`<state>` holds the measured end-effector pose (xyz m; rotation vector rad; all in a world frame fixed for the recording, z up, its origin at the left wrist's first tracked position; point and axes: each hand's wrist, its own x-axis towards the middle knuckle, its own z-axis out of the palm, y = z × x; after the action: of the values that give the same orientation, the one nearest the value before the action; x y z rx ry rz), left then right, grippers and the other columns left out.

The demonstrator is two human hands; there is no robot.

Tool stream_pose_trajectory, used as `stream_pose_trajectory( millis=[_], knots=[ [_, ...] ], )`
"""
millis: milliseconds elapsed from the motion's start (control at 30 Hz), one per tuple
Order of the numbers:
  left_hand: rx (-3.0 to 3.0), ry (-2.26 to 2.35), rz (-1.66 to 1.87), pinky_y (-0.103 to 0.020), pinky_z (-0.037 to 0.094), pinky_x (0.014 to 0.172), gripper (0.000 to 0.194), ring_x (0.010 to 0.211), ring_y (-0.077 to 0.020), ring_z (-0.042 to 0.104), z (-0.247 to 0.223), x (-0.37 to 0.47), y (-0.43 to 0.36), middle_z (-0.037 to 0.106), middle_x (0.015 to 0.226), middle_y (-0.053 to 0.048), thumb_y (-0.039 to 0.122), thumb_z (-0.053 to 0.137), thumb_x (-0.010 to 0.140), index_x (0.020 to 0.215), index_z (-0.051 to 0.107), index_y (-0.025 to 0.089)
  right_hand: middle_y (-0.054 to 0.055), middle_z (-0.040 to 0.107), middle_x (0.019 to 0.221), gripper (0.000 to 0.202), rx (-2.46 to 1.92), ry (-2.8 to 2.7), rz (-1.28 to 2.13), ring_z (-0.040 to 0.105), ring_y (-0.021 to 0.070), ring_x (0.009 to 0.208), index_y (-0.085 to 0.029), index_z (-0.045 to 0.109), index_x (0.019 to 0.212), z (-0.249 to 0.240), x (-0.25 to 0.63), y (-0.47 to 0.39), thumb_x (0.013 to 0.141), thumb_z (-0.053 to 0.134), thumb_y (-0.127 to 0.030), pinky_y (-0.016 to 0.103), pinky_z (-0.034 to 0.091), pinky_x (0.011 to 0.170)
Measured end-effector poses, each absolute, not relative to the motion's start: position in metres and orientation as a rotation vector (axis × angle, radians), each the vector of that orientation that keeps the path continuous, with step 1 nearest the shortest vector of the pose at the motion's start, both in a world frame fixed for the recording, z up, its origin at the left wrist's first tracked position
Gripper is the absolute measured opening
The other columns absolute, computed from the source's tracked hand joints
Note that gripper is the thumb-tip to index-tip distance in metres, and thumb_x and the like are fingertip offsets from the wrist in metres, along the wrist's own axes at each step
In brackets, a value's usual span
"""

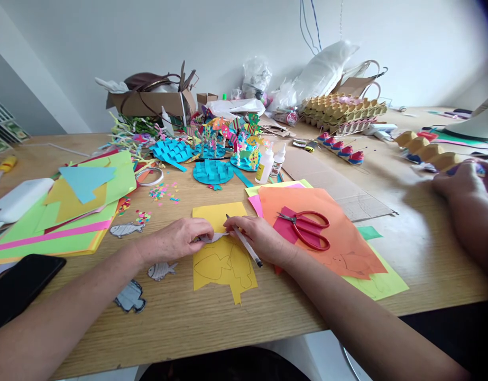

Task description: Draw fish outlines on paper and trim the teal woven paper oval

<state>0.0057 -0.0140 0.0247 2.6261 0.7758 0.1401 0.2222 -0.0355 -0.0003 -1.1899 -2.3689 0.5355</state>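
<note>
On the wooden table lies a yellow sheet (pixel 214 280) with fish outlines drawn on it. A small grey fish cutout (pixel 217 237) is on its upper part, its ends between both hands. My left hand (pixel 184 238) is closed on the cutout's left end. My right hand (pixel 259 238) has a white pen (pixel 247 246) between its fingers, and its fingertips touch the cutout's right end. More grey fish cutouts (pixel 127 229) lie left of the sheet, partly near my left forearm. Red-handled scissors (pixel 307 227) rest on orange paper (pixel 342 238) to the right.
Coloured papers (pixel 89 222) and a black phone (pixel 25 286) are at the left. Behind stand blue paper crafts (pixel 212 172), glue bottles (pixel 265 165), a cardboard box (pixel 152 103) and egg trays (pixel 342 111). Another person's hand (pixel 466 182) is at the right edge.
</note>
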Motion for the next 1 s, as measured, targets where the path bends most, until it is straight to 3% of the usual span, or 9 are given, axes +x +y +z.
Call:
stream_pose_trajectory(
  millis=[267,533,700,867,1000],
  knots=[
    [2.679,0.747,0.167,-0.023,0.042,0.074,0.021,0.082,-0.0141,0.056,0.014,0.005,-0.017,0.059,0.088,-0.003,0.006,0.042,0.083,0.092,0.057,0.016,0.007,0.069,0.084,0.017,-1.141,-2.409,0.512,0.063,0.0172,0.076,-0.015,0.061,0.098,0.0,0.224,-0.036,0.085,0.052,-0.01,0.026,0.046,0.068],
    [2.761,0.835,0.16,-0.03,0.043,0.076,0.026,0.088,-0.0194,0.054,0.001,0.006,-0.027,0.058,0.096,-0.007,0.002,0.041,0.083,0.096,0.059,0.015,0.01,0.069,0.089,0.019,-1.076,-2.466,0.415,0.062,0.0207,0.082,-0.015,0.062,0.1,-0.011,0.223,-0.036,0.085,0.051,-0.011,0.029,0.045,0.072],
    [2.761,0.831,0.162,-0.027,0.044,0.075,0.024,0.086,-0.0179,0.055,0.004,0.007,-0.026,0.059,0.096,-0.006,0.007,0.042,0.087,0.097,0.06,0.017,0.01,0.068,0.09,0.019,-1.047,-2.429,0.394,0.061,0.0206,0.083,-0.015,0.061,0.101,-0.005,0.225,-0.038,0.085,0.052,-0.016,0.029,0.045,0.072],
    [2.727,0.866,0.218,-0.026,0.044,0.072,0.023,0.083,-0.0164,0.056,0.002,0.007,-0.024,0.059,0.095,-0.004,0.01,0.04,0.089,0.094,0.061,0.017,0.002,0.064,0.07,0.014,-1.049,-2.114,0.846,0.058,0.013,0.063,-0.017,0.061,0.084,0.007,0.223,-0.045,0.085,0.047,-0.018,0.022,0.042,0.057],
    [2.688,0.859,0.271,-0.025,0.043,0.072,0.019,0.083,-0.0154,0.055,0.003,0.008,-0.024,0.058,0.093,-0.004,0.011,0.043,0.089,0.091,0.062,0.015,-0.004,0.057,0.058,0.011,-1.117,-1.976,1.102,0.051,0.01,0.052,-0.017,0.057,0.083,0.004,0.216,-0.047,0.08,0.046,-0.014,0.019,0.036,0.048]
  ],
)
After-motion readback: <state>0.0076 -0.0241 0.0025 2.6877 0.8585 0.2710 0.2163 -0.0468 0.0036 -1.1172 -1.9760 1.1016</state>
